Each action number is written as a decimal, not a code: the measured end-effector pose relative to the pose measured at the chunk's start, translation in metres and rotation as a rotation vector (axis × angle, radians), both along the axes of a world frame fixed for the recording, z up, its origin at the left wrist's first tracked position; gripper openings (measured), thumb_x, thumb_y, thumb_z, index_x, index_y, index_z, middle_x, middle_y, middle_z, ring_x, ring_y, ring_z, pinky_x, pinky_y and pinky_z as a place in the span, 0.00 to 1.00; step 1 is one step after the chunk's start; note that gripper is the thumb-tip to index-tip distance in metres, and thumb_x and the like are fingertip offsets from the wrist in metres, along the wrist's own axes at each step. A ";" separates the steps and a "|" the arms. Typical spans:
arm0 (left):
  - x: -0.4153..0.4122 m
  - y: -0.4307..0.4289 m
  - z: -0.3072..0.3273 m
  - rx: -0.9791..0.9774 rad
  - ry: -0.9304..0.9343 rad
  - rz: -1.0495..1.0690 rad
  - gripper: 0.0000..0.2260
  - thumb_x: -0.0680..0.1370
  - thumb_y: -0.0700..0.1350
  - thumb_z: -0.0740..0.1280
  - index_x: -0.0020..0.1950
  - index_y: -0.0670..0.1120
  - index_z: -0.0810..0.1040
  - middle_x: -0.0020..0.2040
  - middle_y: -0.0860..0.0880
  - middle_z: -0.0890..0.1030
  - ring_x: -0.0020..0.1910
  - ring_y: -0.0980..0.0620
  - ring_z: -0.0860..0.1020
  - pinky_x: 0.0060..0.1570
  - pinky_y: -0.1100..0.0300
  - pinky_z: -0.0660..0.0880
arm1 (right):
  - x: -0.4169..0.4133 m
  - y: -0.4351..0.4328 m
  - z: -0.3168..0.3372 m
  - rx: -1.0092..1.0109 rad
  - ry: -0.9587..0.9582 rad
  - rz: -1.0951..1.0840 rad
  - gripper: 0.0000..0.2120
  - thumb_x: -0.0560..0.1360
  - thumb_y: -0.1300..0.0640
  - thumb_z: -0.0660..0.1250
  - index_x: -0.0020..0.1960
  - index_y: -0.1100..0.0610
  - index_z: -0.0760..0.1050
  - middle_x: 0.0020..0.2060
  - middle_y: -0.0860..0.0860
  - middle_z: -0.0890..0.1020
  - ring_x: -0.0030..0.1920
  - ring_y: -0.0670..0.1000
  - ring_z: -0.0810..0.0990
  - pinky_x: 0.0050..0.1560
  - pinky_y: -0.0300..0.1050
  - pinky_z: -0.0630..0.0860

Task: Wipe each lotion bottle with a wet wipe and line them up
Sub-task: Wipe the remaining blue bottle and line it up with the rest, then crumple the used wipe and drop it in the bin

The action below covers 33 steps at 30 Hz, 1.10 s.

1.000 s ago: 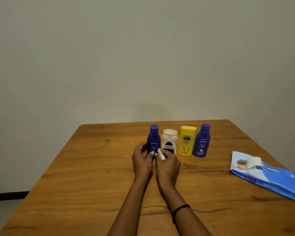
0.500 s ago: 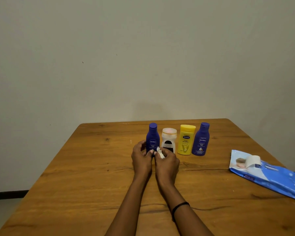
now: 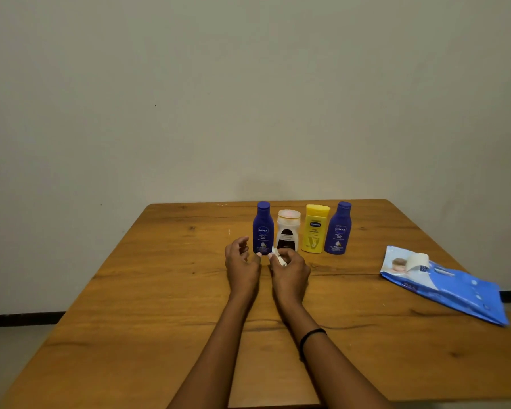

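Just beyond right hand [image 3: 289, 271], blue bottle [image 3: 263, 228]

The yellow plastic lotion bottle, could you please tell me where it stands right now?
In the head view, the yellow plastic lotion bottle stands upright on the wooden table, third from the left in the row, between the white bottle and the right-hand blue bottle.

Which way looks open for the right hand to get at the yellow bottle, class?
Probably straight ahead and slightly right: the right hand, clutching a wipe, faces only bare table before the yellow bottle.
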<state>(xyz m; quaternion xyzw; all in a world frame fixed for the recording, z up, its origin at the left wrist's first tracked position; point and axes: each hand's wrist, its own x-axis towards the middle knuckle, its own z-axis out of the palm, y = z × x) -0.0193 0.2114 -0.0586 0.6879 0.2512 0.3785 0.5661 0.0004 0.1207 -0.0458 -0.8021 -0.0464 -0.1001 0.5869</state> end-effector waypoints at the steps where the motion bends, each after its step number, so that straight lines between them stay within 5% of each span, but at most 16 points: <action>1: -0.006 -0.004 0.001 0.002 0.002 -0.012 0.21 0.75 0.34 0.72 0.65 0.49 0.75 0.64 0.52 0.73 0.60 0.56 0.76 0.57 0.65 0.75 | -0.005 -0.005 0.000 0.000 0.004 0.014 0.07 0.72 0.51 0.73 0.50 0.49 0.81 0.46 0.46 0.82 0.46 0.46 0.79 0.38 0.40 0.72; 5: -0.031 -0.024 0.003 0.004 0.021 -0.059 0.19 0.75 0.36 0.72 0.63 0.50 0.76 0.61 0.52 0.76 0.57 0.59 0.77 0.48 0.71 0.74 | -0.025 -0.023 0.001 0.014 0.022 0.061 0.06 0.73 0.49 0.73 0.49 0.48 0.80 0.43 0.44 0.81 0.44 0.45 0.79 0.40 0.42 0.77; 8: -0.049 -0.041 0.005 0.010 0.016 -0.092 0.16 0.75 0.37 0.72 0.61 0.49 0.78 0.57 0.51 0.79 0.54 0.60 0.78 0.47 0.72 0.76 | -0.039 -0.036 0.003 0.042 0.040 0.076 0.06 0.72 0.49 0.73 0.48 0.48 0.80 0.41 0.42 0.80 0.40 0.40 0.77 0.34 0.32 0.68; 11: -0.064 -0.054 0.006 -0.009 0.016 -0.122 0.11 0.76 0.39 0.72 0.58 0.47 0.81 0.54 0.50 0.82 0.53 0.56 0.81 0.51 0.63 0.79 | -0.051 -0.048 0.002 0.038 0.050 0.098 0.06 0.73 0.48 0.71 0.49 0.48 0.81 0.42 0.42 0.81 0.41 0.41 0.77 0.34 0.31 0.66; 15: -0.081 -0.068 0.009 -0.047 0.013 -0.207 0.09 0.78 0.40 0.70 0.57 0.49 0.83 0.52 0.51 0.85 0.54 0.53 0.83 0.50 0.59 0.82 | -0.061 -0.058 0.001 0.063 0.095 0.190 0.10 0.77 0.51 0.65 0.56 0.50 0.81 0.47 0.46 0.83 0.48 0.46 0.79 0.41 0.41 0.74; 19: -0.095 -0.076 0.012 -0.092 0.031 -0.265 0.12 0.78 0.40 0.70 0.61 0.47 0.82 0.56 0.49 0.85 0.57 0.50 0.83 0.56 0.45 0.81 | -0.071 -0.068 0.005 0.112 0.133 0.320 0.13 0.79 0.53 0.58 0.56 0.49 0.81 0.46 0.48 0.83 0.49 0.49 0.81 0.49 0.51 0.80; 21: -0.106 -0.078 0.013 -0.092 0.031 -0.246 0.13 0.78 0.39 0.70 0.63 0.47 0.82 0.57 0.48 0.84 0.58 0.50 0.82 0.57 0.43 0.81 | -0.079 -0.073 0.008 0.155 0.158 0.383 0.15 0.80 0.55 0.59 0.63 0.48 0.77 0.55 0.46 0.81 0.55 0.47 0.79 0.55 0.51 0.80; 28: -0.169 -0.068 0.023 0.136 0.003 -0.069 0.10 0.77 0.37 0.70 0.57 0.44 0.85 0.52 0.49 0.85 0.53 0.56 0.83 0.55 0.56 0.80 | -0.129 -0.078 0.017 0.149 -0.083 0.579 0.14 0.77 0.61 0.68 0.62 0.52 0.80 0.54 0.45 0.84 0.55 0.39 0.80 0.55 0.36 0.78; 33: -0.246 -0.053 0.019 0.134 -0.106 0.127 0.07 0.77 0.35 0.70 0.51 0.44 0.85 0.48 0.50 0.86 0.50 0.55 0.83 0.49 0.63 0.77 | -0.190 -0.050 0.020 0.197 -0.129 0.736 0.12 0.76 0.60 0.70 0.58 0.54 0.82 0.52 0.46 0.85 0.54 0.40 0.82 0.54 0.38 0.78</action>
